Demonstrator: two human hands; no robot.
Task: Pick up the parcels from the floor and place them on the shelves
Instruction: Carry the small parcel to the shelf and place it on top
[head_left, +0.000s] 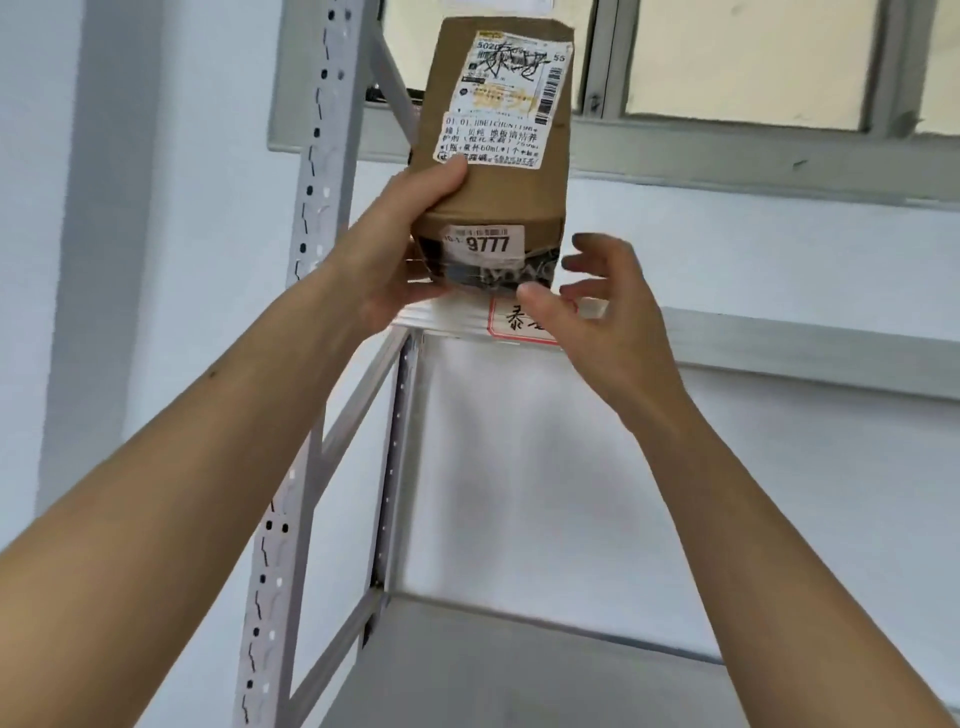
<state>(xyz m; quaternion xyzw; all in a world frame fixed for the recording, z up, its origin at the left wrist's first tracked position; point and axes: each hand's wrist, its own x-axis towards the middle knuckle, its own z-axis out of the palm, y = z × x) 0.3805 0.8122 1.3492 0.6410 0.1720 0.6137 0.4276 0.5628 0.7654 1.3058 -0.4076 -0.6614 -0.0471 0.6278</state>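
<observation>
1. Far left of my left grip, the perforated grey upright (306, 291) of the rack runs from bottom to top, with a slanted brace behind it.
2. My left grip (400, 260) is clamped on the brown cardboard parcel (498, 124): thumb across its front face just below the lower white label, fingers wrapped round its left lower edge.
3. The parcel stands upright above that grip, its bottom resting at the front edge of the upper shelf (779, 338). A shipping label with scribbled-over writing sits on its upper front, and a sticker reading 9777 (485, 243) lies on its lower end, just right of my left thumb.
4. Directly under the parcel, between both grips, a white label with a red border (519, 327) is stuck on the shelf edge.
5. My right grip (602, 306) is apart, fingers spread and curled, just right of the parcel's lower corner; I cannot tell whether a fingertip touches it.
6. Below both grips lies the bare grey lower shelf (519, 675); above and right, a window frame (727, 140).
</observation>
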